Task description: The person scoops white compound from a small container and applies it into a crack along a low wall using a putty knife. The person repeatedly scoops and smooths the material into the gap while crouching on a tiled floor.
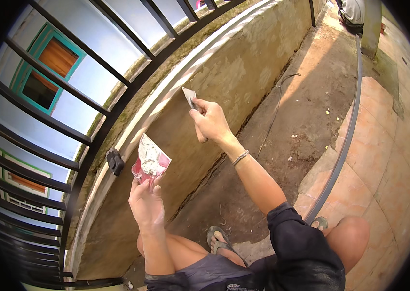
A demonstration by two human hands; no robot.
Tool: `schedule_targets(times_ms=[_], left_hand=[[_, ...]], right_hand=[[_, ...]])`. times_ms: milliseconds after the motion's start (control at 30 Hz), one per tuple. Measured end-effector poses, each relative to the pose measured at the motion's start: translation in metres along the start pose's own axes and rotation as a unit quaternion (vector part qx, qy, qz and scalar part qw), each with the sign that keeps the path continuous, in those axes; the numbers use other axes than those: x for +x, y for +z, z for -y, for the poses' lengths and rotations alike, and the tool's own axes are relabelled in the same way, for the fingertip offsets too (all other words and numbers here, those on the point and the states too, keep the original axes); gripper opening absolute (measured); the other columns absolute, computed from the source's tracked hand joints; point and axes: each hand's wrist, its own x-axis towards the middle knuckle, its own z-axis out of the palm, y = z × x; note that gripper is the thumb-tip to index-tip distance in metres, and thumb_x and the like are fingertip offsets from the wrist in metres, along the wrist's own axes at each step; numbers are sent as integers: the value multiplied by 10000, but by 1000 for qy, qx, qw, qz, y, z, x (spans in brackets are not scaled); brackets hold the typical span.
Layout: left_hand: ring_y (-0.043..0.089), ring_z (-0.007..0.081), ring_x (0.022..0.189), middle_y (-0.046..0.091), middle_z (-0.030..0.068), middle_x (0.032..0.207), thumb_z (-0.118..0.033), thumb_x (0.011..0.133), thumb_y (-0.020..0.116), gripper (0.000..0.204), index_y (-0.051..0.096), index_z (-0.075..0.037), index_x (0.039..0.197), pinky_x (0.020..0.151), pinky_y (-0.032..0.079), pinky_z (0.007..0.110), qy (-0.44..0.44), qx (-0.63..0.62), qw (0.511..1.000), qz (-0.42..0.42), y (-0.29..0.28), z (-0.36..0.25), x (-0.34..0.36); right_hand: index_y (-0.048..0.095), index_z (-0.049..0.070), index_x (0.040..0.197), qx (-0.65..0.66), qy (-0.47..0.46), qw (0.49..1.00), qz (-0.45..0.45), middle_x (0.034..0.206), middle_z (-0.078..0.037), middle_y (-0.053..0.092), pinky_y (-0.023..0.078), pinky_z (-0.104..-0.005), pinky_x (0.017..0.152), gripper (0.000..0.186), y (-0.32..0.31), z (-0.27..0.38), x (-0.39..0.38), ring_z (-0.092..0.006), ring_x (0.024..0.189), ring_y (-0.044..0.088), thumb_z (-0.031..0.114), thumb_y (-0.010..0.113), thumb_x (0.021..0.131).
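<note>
- Wall (pixel 256 68): blotchy tan, pale ledge on top.
- Dark clothes (pixel 307 250): small pale print at lower edge, unreadable.
- Pink holder (pixel 164 161): smeared, heaped with white paste (pixel 149 155); left hand (pixel 147 202) grasps it.
- Scraper (pixel 189 94): whitish blade, brownish handle; right hand (pixel 213 120) grips it before wall, contact unclear.
</note>
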Motion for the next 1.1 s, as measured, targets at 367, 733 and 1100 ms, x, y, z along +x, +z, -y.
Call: schedule_targets(times_ms=[367, 733, 1100], left_hand=[[726, 190, 962, 694, 144, 1251, 33, 939, 512, 446, 533, 65, 1383, 725, 596, 233, 11, -7, 1000, 23, 0, 0, 1], [763, 298, 908, 674, 223, 1212, 49, 923, 515, 471, 407, 76, 1380, 659, 631, 301, -35, -24, 999, 32, -5, 10, 17], [770, 367, 875, 627, 336, 1210, 88, 937, 432, 509, 221, 66, 1400, 692, 682, 370, -78, -19, 995, 65, 44, 60, 45]], right_hand=[[383, -193, 1458, -81, -64, 980, -169, 904, -363, 692, 561, -521, 846, 646, 44, 6, 44, -482, 928, 705, 177, 555, 957], [581, 65, 1436, -158, -58, 965, 202, 900, -77, 664, 533, -323, 771, 435, -71, 73, -52, -162, 809, 647, -16, 524, 1013], [691, 197, 1319, -694, -305, 560, 334, 969, -86, 681, 508, -385, 826, 439, -53, 175, -45, -240, 985, 668, 84, 639, 898]])
